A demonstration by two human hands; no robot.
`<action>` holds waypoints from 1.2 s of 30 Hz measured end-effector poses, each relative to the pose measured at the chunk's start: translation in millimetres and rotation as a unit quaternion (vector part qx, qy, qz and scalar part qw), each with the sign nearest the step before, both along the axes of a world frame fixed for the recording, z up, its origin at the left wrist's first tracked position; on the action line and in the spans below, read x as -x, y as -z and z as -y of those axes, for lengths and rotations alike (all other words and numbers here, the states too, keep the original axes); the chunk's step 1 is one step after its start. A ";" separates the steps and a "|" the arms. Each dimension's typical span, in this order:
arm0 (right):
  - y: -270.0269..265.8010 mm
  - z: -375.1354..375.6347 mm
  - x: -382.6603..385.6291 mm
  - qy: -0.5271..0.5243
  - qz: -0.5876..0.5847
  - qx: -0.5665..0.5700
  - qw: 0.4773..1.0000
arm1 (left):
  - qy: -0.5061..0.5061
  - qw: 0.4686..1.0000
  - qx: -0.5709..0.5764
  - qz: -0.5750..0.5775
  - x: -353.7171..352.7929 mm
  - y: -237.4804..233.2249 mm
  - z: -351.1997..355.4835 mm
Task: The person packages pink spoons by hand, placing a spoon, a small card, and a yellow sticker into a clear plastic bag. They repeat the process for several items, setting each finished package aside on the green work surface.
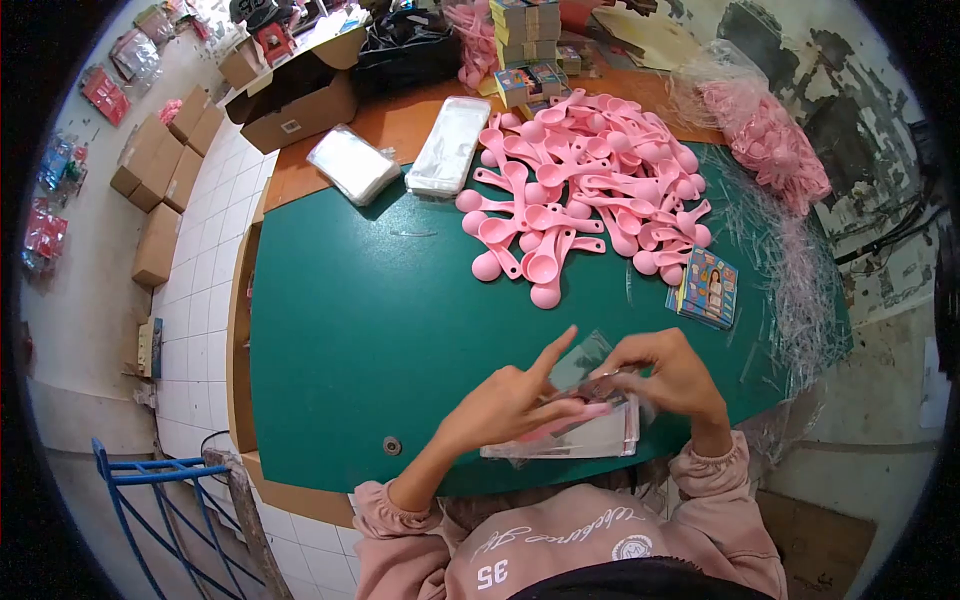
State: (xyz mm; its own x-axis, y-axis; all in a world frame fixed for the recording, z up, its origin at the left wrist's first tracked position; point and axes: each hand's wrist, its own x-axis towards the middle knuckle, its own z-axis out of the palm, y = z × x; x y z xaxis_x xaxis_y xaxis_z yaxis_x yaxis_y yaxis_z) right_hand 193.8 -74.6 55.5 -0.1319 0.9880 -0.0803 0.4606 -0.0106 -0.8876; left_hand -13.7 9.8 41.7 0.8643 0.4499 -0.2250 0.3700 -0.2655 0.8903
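Near the front edge of the green table, my left hand (515,400) has its index finger stretched out, with its other fingers around a clear plastic bag (583,362) that holds something pink. My right hand (665,372) pinches the same bag from the right side, partly blurred. Beneath both hands lies a stack of clear bags (590,436). Beyond them spreads a big pile of pink measuring spoons (590,180). A small stack of printed cards (708,288) rests to the right of the pile.
Two stacks of clear bags (353,165) (447,147) lie at the back left of the green table (330,330), by an open cardboard box (300,108). Card bundles (527,50) rise at the back. Bagged pink spoons (770,140) and plastic scraps (790,290) line the right. A blue metal frame (170,480) stands lower left.
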 end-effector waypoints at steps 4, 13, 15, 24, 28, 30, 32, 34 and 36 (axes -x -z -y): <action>4.1 8.6 -13.2 0.102 -0.111 0.056 0.987 | 0.025 0.993 0.095 0.070 26.3 16.4 -12.9; 12.9 7.6 -5.5 0.076 -0.103 0.057 0.990 | -0.063 0.993 0.086 0.044 35.8 9.5 3.2; 5.1 8.4 6.8 0.132 -0.042 -0.010 0.990 | -0.130 0.990 0.022 0.051 35.2 17.2 24.0; -2.3 19.9 41.1 -0.111 0.099 -0.067 0.987 | -0.239 0.940 0.179 0.163 36.0 44.0 70.3; 12.4 28.8 59.5 -0.113 0.169 -0.110 0.973 | -0.264 0.866 0.384 0.181 40.6 35.8 79.9; 19.7 31.3 70.1 -0.105 0.173 -0.129 0.971 | -0.255 0.884 0.360 0.154 45.2 37.1 81.1; 25.0 32.0 77.1 -0.098 0.174 -0.138 0.970 | -0.253 0.911 0.291 0.147 44.4 32.6 81.0; 25.0 31.7 79.0 -0.107 0.182 -0.139 0.968 | -0.251 0.932 0.218 0.141 43.7 32.5 82.2; 25.5 30.8 80.6 -0.115 0.191 -0.141 0.965 | -0.269 0.927 0.214 0.147 43.2 38.4 83.6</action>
